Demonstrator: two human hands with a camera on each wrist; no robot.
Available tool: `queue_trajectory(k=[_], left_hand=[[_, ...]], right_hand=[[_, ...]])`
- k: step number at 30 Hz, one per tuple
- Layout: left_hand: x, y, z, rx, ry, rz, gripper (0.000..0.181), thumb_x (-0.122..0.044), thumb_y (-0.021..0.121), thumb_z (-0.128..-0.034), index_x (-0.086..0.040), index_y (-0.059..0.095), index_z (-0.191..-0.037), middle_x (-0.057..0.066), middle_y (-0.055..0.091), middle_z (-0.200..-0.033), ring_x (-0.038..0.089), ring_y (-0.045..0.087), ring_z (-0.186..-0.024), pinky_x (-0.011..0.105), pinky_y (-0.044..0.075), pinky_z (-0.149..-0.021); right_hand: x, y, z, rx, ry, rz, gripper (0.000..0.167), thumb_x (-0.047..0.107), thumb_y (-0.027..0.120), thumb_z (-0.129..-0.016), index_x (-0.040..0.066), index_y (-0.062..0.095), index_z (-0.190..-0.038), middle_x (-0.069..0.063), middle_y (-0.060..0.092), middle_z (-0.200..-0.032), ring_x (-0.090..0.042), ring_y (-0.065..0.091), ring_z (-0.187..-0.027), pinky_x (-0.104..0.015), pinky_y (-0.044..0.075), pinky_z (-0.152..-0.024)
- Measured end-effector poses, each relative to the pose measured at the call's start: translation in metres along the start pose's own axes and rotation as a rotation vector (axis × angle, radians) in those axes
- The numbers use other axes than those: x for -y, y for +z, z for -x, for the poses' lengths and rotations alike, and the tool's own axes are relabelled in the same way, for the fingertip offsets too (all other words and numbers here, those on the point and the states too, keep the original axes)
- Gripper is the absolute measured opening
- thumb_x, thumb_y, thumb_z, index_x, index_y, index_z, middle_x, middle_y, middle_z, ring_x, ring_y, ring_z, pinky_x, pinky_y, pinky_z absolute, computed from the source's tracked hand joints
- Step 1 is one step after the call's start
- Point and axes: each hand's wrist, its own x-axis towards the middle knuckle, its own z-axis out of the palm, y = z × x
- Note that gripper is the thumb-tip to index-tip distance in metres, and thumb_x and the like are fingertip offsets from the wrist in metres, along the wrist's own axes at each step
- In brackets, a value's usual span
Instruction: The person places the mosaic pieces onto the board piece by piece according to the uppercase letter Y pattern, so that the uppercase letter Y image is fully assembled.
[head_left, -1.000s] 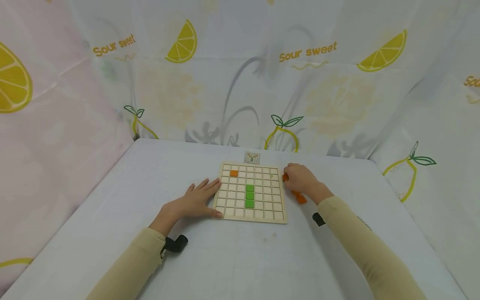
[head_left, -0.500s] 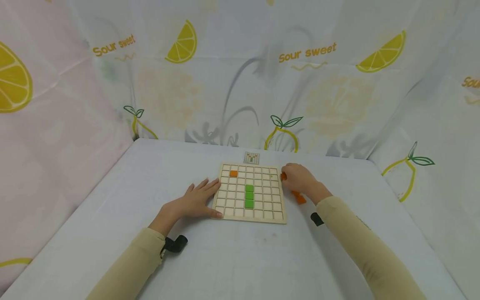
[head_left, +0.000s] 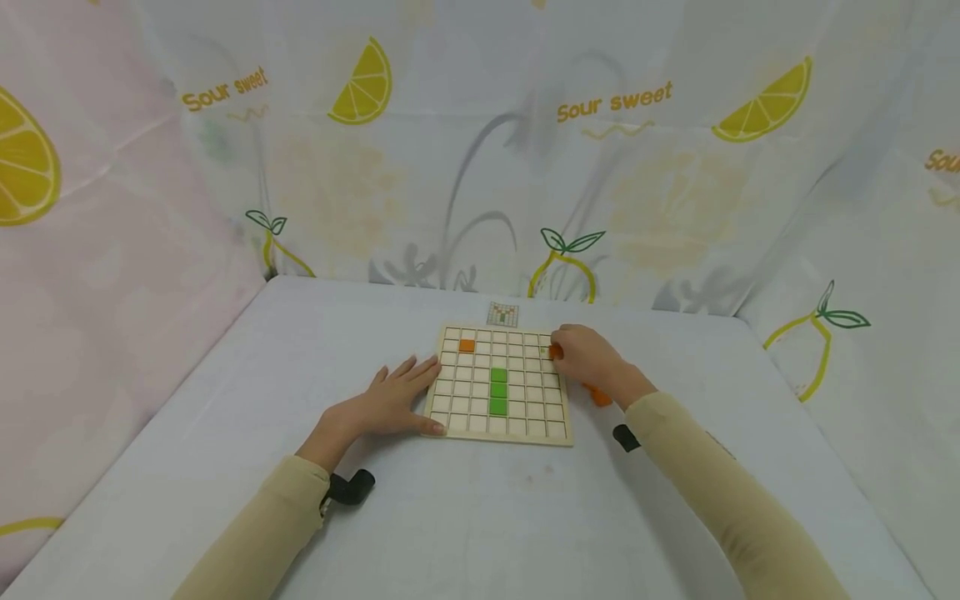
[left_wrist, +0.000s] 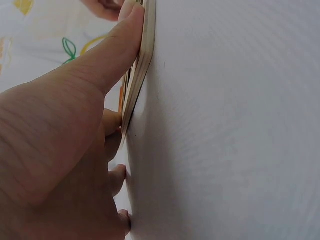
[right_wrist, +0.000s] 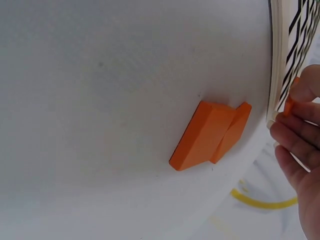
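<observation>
A square wooden grid board (head_left: 536, 398) lies on the white cloth. My left hand (head_left: 390, 404) rests along its left side, fingers spread and fairly straight, with the thumb (left_wrist: 112, 57) over the board's rim in the left wrist view. At the upper right edge, my right hand (head_left: 591, 358) pinches an orange square tile (right_wrist: 288, 106) between thumb and fingers, over the border cells. Another orange tile (head_left: 467, 346) sits in a cell at the upper left. Several green tiles (head_left: 498, 391) form a column near the middle.
Loose orange tiles (right_wrist: 202, 137) lie right of the board, one leaning on another, partly hidden by the right hand in the head view. A small pattern card (head_left: 502, 314) lies behind the board. Lemon-print cloth (head_left: 450, 167) walls enclose the table's back and sides.
My right hand has moved left with the orange tile, from beside the board to over its right edge. The left hand has stayed in place.
</observation>
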Motion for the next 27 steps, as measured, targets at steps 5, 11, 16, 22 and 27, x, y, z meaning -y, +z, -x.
queue_trajectory(k=[5, 11, 16, 22, 27], left_hand=[[0.000, 0.000, 0.000, -0.005, -0.001, 0.005, 0.111, -0.064, 0.072, -0.0797, -0.014, 0.015, -0.161, 0.004, 0.012, -0.169, 0.040, 0.005, -0.155, 0.070, 0.003, -0.119], [0.000, 0.000, 0.000, 0.003, -0.006, 0.013, 0.111, -0.064, 0.072, -0.0794, -0.017, 0.014, -0.161, 0.001, 0.010, -0.169, 0.037, 0.004, -0.156, 0.067, 0.001, -0.121], [0.001, 0.000, 0.000, 0.002, -0.001, 0.007, 0.110, -0.065, 0.071, -0.0798, -0.017, 0.014, -0.161, 0.001, 0.010, -0.169, 0.037, 0.004, -0.156, 0.068, 0.002, -0.120], [0.000, -0.001, 0.000, 0.003, -0.003, 0.008, 0.111, -0.065, 0.071, -0.0797, -0.017, 0.013, -0.161, 0.001, 0.010, -0.169, 0.037, 0.004, -0.156, 0.067, 0.002, -0.121], [0.000, -0.002, 0.001, -0.002, 0.003, 0.013, 0.110, -0.064, 0.071, -0.0802, -0.015, 0.015, -0.161, 0.003, 0.011, -0.169, 0.039, 0.005, -0.156, 0.069, 0.002, -0.120]], right_hand=[[0.005, 0.003, -0.003, -0.006, -0.033, -0.018, 0.004, 0.010, 0.064, -0.087, 0.007, 0.066, -0.088, -0.003, 0.057, -0.081, -0.019, 0.048, -0.073, -0.031, 0.040, -0.068], [0.011, 0.005, -0.003, -0.023, -0.059, -0.025, 0.003, 0.010, 0.064, -0.085, 0.008, 0.065, -0.087, -0.002, 0.057, -0.081, -0.019, 0.048, -0.074, -0.031, 0.041, -0.068], [0.017, 0.006, -0.005, -0.033, -0.085, -0.015, 0.006, 0.010, 0.064, -0.085, 0.007, 0.067, -0.090, -0.003, 0.059, -0.082, -0.018, 0.049, -0.072, -0.032, 0.044, -0.068], [0.024, 0.009, -0.010, -0.033, -0.087, -0.006, 0.007, 0.012, 0.065, -0.087, 0.007, 0.067, -0.092, -0.003, 0.059, -0.085, -0.018, 0.051, -0.074, -0.031, 0.045, -0.069], [0.029, 0.010, -0.011, -0.048, -0.112, -0.019, 0.005, 0.011, 0.065, -0.086, 0.007, 0.067, -0.089, -0.003, 0.059, -0.083, -0.018, 0.050, -0.074, -0.031, 0.045, -0.069]])
